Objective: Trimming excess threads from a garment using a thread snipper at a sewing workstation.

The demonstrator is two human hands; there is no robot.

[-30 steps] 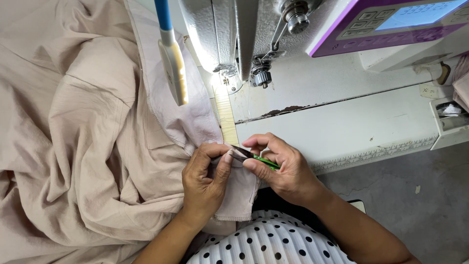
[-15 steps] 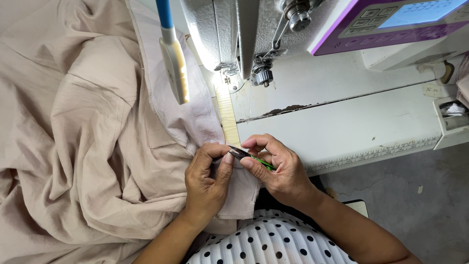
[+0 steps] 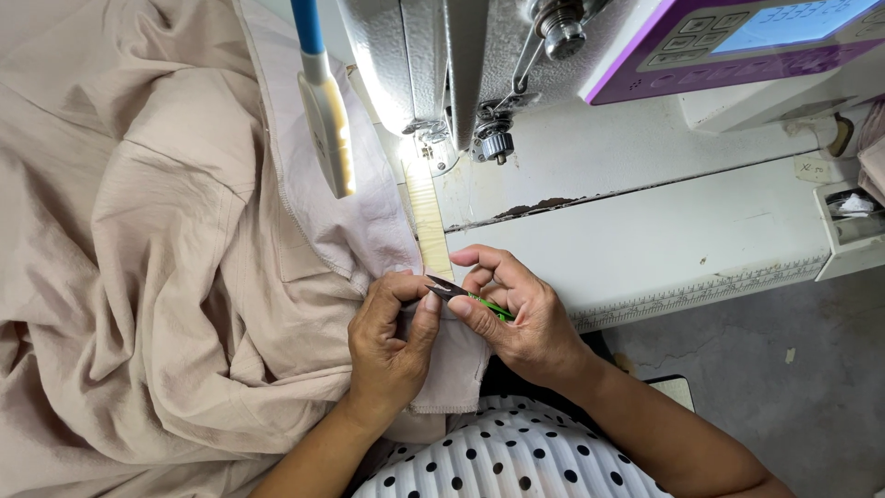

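The right hand point(image 3: 530, 323) is closed around a pair of green-handled thread snips point(image 3: 466, 295), whose blades point left towards the left thumb. The left hand point(image 3: 392, 337) pinches the edge of the beige fabric point(image 3: 184, 277) between thumb and fingers, right at the blade tips. Compared with a second ago, both hands sit in practically the same place at the front edge of the sewing table point(image 3: 701, 240); only the snips appear to have edged slightly closer to the pinched edge. This suggests fine trimming at one spot rather than a repositioning of the cloth. The bulk of the fabric lies heaped to the left, with a strip running up under the sewing machine head point(image 3: 442, 65) alongside a yellowish guide strip point(image 3: 429, 221). A blue-stemmed work lamp point(image 3: 324, 129) hangs over the cloth. Whether the blades are closed on a thread cannot be determined.
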